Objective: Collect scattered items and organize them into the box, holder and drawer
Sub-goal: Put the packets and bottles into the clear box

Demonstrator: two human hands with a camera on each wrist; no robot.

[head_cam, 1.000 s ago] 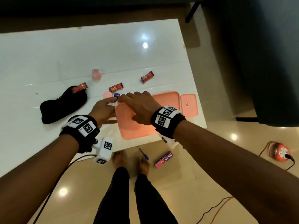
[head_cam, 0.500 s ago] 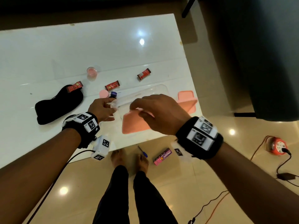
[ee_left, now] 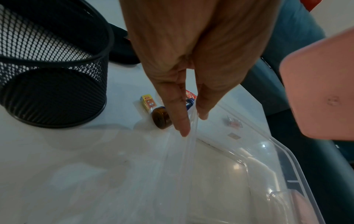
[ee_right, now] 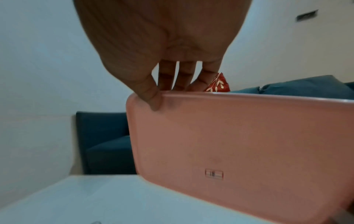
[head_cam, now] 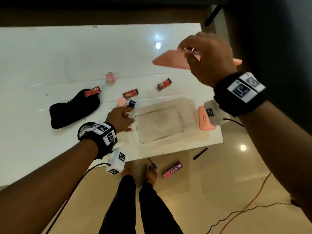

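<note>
A clear plastic box (head_cam: 160, 122) stands open near the table's front edge. My left hand (head_cam: 130, 114) is at its left side, and thumb and forefinger pinch the box rim (ee_left: 191, 136) in the left wrist view. My right hand (head_cam: 190, 53) holds the box's pink lid (head_cam: 170, 62) tilted in the air above the table's far right, thumb on one face and fingers behind (ee_right: 166, 94). A black mesh holder (ee_left: 51, 63) stands by my left wrist. Red sachets (head_cam: 130, 93), a blue-capped bottle (head_cam: 132, 104) and a pink jar (head_cam: 111, 76) lie scattered.
A black sock-like cloth (head_cam: 74, 108) lies at left. A smaller pink-lidded box (head_cam: 205, 119) sits right of the clear box. On the floor lie a pink "moov" carton (head_cam: 172, 169), a blue pen (head_cam: 152, 163), a black pen (head_cam: 200, 153) and cables, near the person's feet.
My right hand has lifted the pink lid off the clear box and carried it up and to the far right. The left hand has stayed at the box's left rim.
</note>
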